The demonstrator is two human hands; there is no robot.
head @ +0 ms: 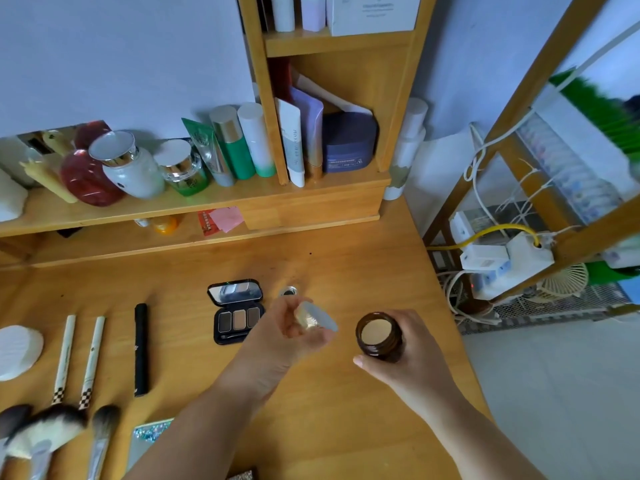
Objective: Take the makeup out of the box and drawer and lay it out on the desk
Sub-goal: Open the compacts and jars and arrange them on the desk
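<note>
Head view shows your right hand [408, 355] wrapped around a small brown jar [380, 337], thumb on its near side and fingers curled behind it, the jar upright with its mouth uncovered and a pale cream visible inside. Your left hand [287, 337], just to the left of the right one, pinches a gold lid [313, 318] with a whitish top between curled fingertips, held apart from the jar and tilted. Both hands are above the wooden desk [346, 410]. Just beyond your left hand sits a small round dark pot [286, 292] on the desk, and immediately to that hand's left lies an open brow palette [237, 311] with its mirror up and three brown pans. Farther left of it lie a black stick [141, 349], then two white-handled brushes [78, 362] side by side, and a white puff [19, 351] at the edge. Nearer you on that side are fluffy brush heads [48, 431], blurred.
</note>
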